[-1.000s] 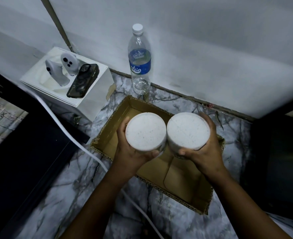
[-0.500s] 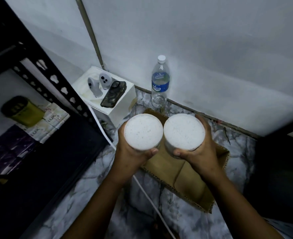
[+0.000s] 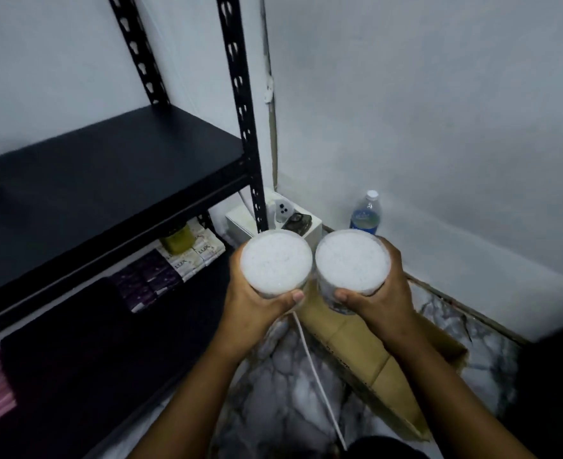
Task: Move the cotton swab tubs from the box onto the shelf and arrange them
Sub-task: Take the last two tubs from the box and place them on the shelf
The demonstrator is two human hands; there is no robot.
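Head view: both hands (image 3: 377, 301) grip swab tubs (image 3: 276, 262) near LUX packs (image 3: 204, 252).

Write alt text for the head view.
Left hand and right hand each grip a cotton swab tub above a cardboard box, beside a black shelf. A water bottle stands by the wall.

Two round white swab tubs (image 3: 276, 262) (image 3: 352, 262) upright, side by side.
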